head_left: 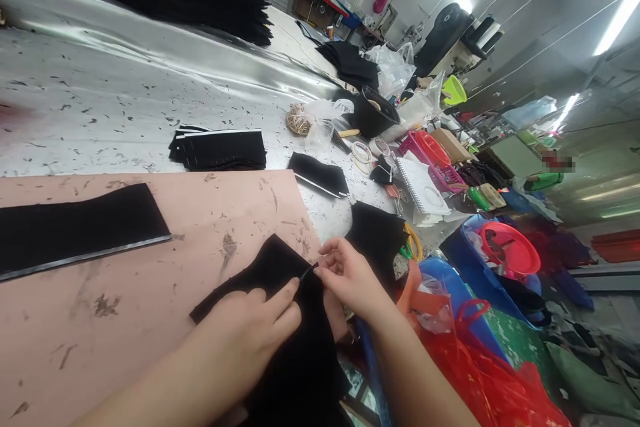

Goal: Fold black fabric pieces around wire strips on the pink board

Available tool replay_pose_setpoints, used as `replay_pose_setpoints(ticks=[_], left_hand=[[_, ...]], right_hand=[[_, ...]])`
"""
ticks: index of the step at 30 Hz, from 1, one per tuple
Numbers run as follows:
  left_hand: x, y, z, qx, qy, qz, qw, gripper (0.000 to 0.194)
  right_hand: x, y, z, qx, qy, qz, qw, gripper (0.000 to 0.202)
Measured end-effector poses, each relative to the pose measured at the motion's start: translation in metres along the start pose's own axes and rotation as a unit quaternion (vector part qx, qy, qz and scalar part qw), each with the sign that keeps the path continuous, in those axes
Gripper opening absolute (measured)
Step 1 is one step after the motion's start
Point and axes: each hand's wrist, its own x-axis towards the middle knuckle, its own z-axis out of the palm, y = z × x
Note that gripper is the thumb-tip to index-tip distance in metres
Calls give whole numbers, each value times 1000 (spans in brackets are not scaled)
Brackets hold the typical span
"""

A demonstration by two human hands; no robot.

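A piece of black fabric (pixel 273 263) lies at the right edge of the pink board, and more black cloth hangs down toward my body. My left hand (pixel 250 327) is closed on this fabric, its index finger pressed along the edge; the thumb is hidden. Between finger and thumb, my right hand (pixel 353 277) pinches the end of a thin dark strip (pixel 309 272) at the fabric's edge. The fingertips of both hands are close together. To the left, another black fabric piece (pixel 85 223) with a shiny pale strip along its lower edge rests flat.
Stacked black pieces (pixel 225 150) and a smaller black piece (pixel 320 173) lie beyond the pink board (pixel 145 320). A spiral notebook (pixel 420 183), tape rolls (pixel 363 153) and a pink basket (pixel 430 157) crowd the right. Red plastic bags (pixel 480 373) sit beside my right forearm.
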Motion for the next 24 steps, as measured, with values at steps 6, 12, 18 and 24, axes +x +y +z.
replay_pose_setpoints(ticks=[6, 12, 18, 24], left_hand=[[-1, 1, -2, 0, 5, -5, 1000, 38], [-1, 1, 0, 21, 15, 1, 1000, 40], [-4, -2, -1, -38, 36, -35, 998, 36], [-16, -3, -7, -72, 1, -31, 997, 36]], right_hand=[[0, 2, 2, -40, 26, -18, 999, 18], [0, -4, 2, -118, 36, -35, 992, 16], [-8, 1, 12, -272, 102, -213, 933, 15], [-32, 21, 18, -361, 98, -345, 861, 40]])
